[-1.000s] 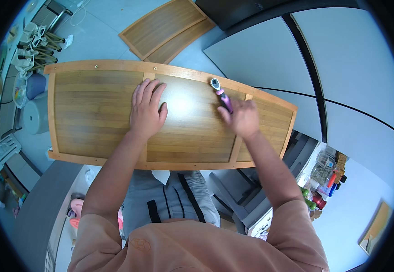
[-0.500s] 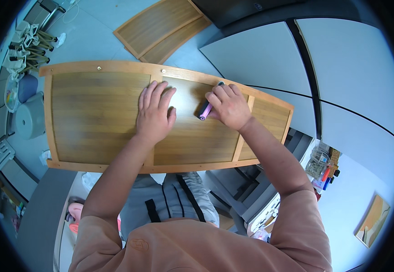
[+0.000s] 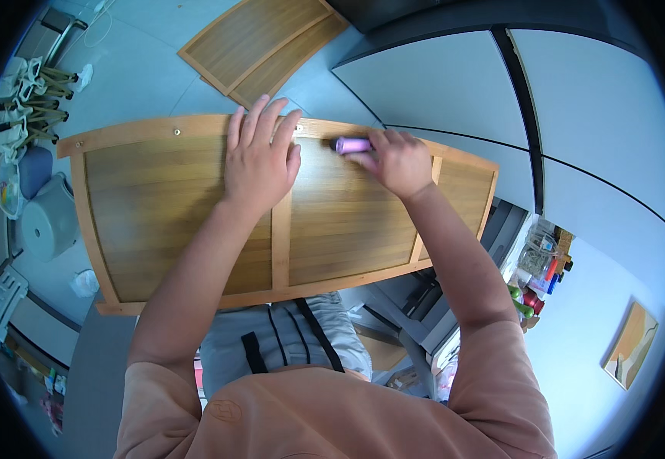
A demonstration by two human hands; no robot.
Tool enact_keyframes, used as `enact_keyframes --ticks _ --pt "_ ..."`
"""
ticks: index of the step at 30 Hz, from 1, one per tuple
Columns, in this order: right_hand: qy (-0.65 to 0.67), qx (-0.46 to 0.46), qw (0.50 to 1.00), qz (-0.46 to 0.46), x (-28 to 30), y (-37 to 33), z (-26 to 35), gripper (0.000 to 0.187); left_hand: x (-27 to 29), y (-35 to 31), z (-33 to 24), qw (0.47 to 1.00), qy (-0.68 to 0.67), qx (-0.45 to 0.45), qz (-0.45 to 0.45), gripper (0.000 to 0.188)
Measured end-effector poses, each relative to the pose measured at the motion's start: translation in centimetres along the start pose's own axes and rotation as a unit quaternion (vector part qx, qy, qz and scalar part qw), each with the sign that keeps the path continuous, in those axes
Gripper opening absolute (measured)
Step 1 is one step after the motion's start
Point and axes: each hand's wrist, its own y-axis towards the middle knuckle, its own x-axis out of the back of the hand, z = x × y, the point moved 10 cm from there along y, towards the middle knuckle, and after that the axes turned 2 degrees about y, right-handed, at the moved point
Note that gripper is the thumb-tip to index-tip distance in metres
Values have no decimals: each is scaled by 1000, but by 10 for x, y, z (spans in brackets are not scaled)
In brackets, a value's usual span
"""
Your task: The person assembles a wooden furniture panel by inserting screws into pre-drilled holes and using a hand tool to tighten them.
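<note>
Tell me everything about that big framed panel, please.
The framed panel looks wooden: a long, pale orange-brown frame with two crossbars and darker, faintly striped infill boards. Small round fittings dot the far rail. It lies across the person's front. The left hand spreads over its far edge; the right hand holds a purple tool near that rail.

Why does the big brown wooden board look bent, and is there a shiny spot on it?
In the head view, the long brown wooden panel looks curved, likely from the fisheye lens; in the head view, pale glare shows just right of the bare left hand.
</note>
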Motion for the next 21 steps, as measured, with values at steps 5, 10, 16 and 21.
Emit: enact_keyframes --ticks 5,10,16,21 --pt "8 -274 957 97 -9 28 -49 57 -15 4 25 996 52 12 78 46" --pt "75 -416 898 124 -21 19 -95 58 -16 5 19 996 54 -4 67 45" --pt "109 -424 886 154 -13 17 -94 50 -13 3 22 997 44 4 58 43" --pt "-136 89 986 48 24 29 -57 44 -12 6 17 998 33 -2 54 44"
